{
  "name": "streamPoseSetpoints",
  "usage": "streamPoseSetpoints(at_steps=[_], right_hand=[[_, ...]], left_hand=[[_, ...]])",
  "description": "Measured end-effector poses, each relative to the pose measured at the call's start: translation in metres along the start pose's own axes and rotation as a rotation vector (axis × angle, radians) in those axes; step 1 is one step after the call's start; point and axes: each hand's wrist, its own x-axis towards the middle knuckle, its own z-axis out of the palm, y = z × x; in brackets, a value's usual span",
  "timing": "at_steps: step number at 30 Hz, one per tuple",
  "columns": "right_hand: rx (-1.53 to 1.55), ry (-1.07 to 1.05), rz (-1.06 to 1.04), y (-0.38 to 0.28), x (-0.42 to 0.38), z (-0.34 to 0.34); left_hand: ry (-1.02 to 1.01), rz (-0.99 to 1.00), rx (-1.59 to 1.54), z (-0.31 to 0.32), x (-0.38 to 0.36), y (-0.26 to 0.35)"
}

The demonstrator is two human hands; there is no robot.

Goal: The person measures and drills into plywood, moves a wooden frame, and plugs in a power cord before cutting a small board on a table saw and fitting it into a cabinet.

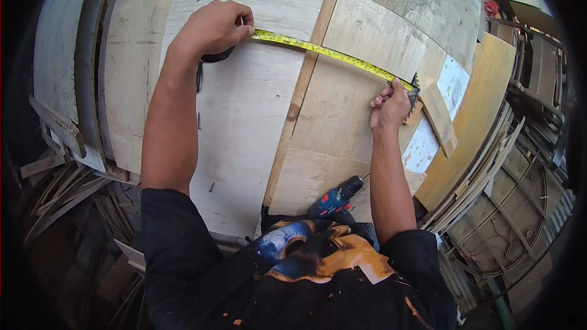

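A yellow tape measure (333,53) is stretched across the plywood boards between my hands. My left hand (215,27) is closed on its left end, thumb and forefinger pinching the blade. Part of a dark rounded object (219,56) shows under that hand, the rest hidden by the palm. My right hand (393,109) is closed on the tape's right end, thumb on top of it. Just beyond those fingers a dark toothed edge (416,93) sticks out, mostly covered by the hand. The tape crosses a narrow wooden strip (299,101) between a pale board and a browner one.
A blue cordless drill (333,200) lies near my body. A loose wood offcut (439,119) rests right of my right hand. Screws (211,187) lie on the pale board (238,140). Stacked thin wood strips (483,174) stand at the right, more scraps (67,189) at lower left.
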Motion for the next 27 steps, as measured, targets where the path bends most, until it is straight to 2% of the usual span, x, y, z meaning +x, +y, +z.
streamPoseSetpoints(at_steps=[2,4,5,7,9,11,12,14,15,17,18,20,21,23,24,25,27], right_hand=[[0.082,-0.033,-0.014,-0.009,-0.010,0.000],[0.108,-0.314,-0.042,-0.021,-0.027,-0.001],[0.110,-0.319,-0.035,-0.026,-0.036,-0.003],[-0.060,-0.551,0.004,-0.032,-0.054,-0.009],[-0.142,-0.639,0.021,-0.030,-0.063,-0.035],[-0.447,-0.689,-0.072,-0.031,-0.082,-0.064],[-0.479,-0.671,-0.062,-0.028,-0.089,-0.082],[-0.511,-0.660,-0.045,-0.021,-0.102,-0.124],[-0.555,-0.630,-0.025,-0.017,-0.108,-0.145],[-0.588,-0.603,-0.009,-0.006,-0.119,-0.184],[-0.646,-0.564,0.024,0.002,-0.124,-0.203],[-0.750,-0.506,0.047,0.016,-0.141,-0.228],[-0.749,-0.507,0.052,0.022,-0.149,-0.235],[-1.066,-0.526,-0.211,0.032,-0.168,-0.244],[-1.165,-0.498,-0.173,0.037,-0.175,-0.248],[-1.166,-0.498,-0.177,0.040,-0.185,-0.248],[-1.249,-0.474,-0.276,0.045,-0.205,-0.238]], left_hand=[[-0.055,0.016,-0.093,-0.016,-0.017,0.001],[-0.170,0.101,-0.329,-0.022,-0.035,-0.010],[-0.171,0.092,-0.327,-0.022,-0.045,-0.017],[-0.243,0.110,-0.601,-0.026,-0.068,-0.031],[-0.212,0.070,-0.669,-0.029,-0.095,-0.053],[0.023,-0.051,-0.787,-0.023,-0.122,-0.090],[0.030,-0.057,-0.781,-0.020,-0.135,-0.113],[0.306,-0.292,-0.747,-0.008,-0.157,-0.164],[0.310,-0.297,-0.741,0.001,-0.168,-0.190],[0.574,-0.452,-0.517,0.019,-0.182,-0.228],[0.580,-0.448,-0.510,0.025,-0.185,-0.230],[0.673,-0.534,-0.169,0.041,-0.196,-0.230],[0.669,-0.536,-0.165,0.051,-0.198,-0.236],[0.870,-0.503,0.128,0.063,-0.203,-0.233],[0.972,-0.512,0.121,0.069,-0.206,-0.231],[0.976,-0.512,0.119,0.070,-0.212,-0.208],[0.834,-0.456,-0.304,0.075,-0.233,-0.154]])
